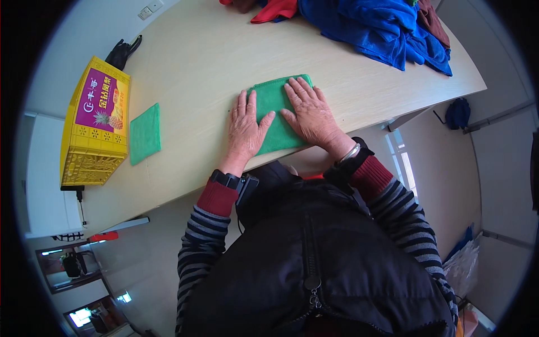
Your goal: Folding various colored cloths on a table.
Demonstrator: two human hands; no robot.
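Note:
A green cloth, folded into a rectangle, lies on the pale wooden table close to its near edge. My left hand rests flat along the cloth's left side, partly on the tabletop, fingers stretched away from me. Across the cloth's right side lies my right hand, its fingers extended toward the far edge and the thumb pointing inward. Between the two thumbs the cloth's surface shows. Off to the left is a second folded green cloth, flat on the table.
A yellow plastic basket with a purple label stands at the table's left, beside that second cloth. Behind it sits a black object. Heaped blue cloths cover the far right, with a red cloth near them. The table's pale top spans between.

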